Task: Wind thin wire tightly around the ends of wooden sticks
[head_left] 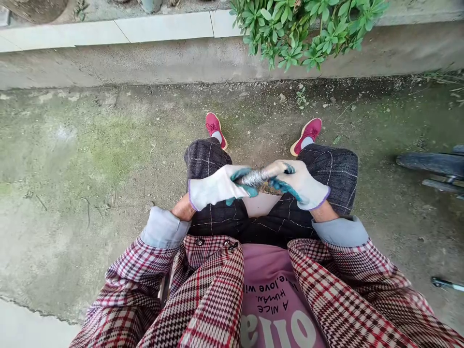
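Observation:
My left hand (228,183), in a white glove with a teal palm, is closed around one end of a wire-wrapped stick (256,177). The stick's middle is bound in shiny silver wire, and the part towards the right looks pale and wooden. My right hand (299,182), gloved alike, has its fingers wrapped round that other end. Both hands are over my lap, with the stick held roughly level between them. Below it, between my thighs, a pale smooth object (260,205) shows in part; its kind is unclear. Motion blurs the stick slightly.
Bare, mossy ground (119,154) surrounds my red shoes (214,126). Ahead runs a low concrete wall (145,63) topped with white tiles, and a leafy green plant (311,29) hangs over it. A dark wheel (429,164) and a thin metal bar (447,283) are at the right.

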`<state>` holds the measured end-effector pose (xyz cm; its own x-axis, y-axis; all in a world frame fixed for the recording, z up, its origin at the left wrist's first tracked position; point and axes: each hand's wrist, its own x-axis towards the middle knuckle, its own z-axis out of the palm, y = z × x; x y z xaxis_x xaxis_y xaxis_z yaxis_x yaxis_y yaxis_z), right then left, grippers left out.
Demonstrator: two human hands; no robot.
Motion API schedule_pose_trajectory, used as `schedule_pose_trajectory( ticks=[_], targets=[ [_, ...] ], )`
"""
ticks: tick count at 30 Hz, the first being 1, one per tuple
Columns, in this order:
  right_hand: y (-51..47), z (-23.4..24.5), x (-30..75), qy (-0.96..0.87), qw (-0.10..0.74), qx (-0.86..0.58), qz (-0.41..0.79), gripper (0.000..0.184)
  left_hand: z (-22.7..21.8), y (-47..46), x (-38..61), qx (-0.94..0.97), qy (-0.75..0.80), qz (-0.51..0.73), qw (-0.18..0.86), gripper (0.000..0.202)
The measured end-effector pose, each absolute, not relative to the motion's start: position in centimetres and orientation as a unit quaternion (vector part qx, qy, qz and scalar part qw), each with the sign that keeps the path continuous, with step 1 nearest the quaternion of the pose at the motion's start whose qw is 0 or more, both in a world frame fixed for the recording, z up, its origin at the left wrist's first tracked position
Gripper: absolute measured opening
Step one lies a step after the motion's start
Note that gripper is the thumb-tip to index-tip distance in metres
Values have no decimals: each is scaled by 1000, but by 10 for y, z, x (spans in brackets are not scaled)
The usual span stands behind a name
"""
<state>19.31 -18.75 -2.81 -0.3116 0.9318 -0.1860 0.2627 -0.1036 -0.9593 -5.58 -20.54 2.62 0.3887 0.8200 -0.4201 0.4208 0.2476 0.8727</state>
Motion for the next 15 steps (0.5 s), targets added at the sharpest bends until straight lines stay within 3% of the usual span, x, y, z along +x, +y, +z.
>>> schedule_pose_trajectory(
  ticks=[4, 6, 8, 11, 13, 15],
  targets=[
    [-196, -24, 183, -639, 268, -489, 529, 15, 19, -186, -54, 509, 558, 273, 595, 29],
    [-201, -10, 182, -682, 236, -472, 506, 15, 13, -179, -56, 487, 602, 320, 546, 24],
    [-205, 7, 184, -715, 225, -453, 482, 15, 6, -176, -59, 553, 634, 285, 460, 20],
    [-204, 23, 195, -739, 230, -454, 441, 14, -3, -184, -58, 670, 614, 122, 399, 24],
    [-198, 20, 204, -739, 231, -476, 417, 13, -7, -195, -53, 679, 588, 67, 433, 28],
    [-189, 7, 211, -726, 237, -496, 412, 11, -7, -207, -46, 632, 563, 110, 521, 28]
  ],
)
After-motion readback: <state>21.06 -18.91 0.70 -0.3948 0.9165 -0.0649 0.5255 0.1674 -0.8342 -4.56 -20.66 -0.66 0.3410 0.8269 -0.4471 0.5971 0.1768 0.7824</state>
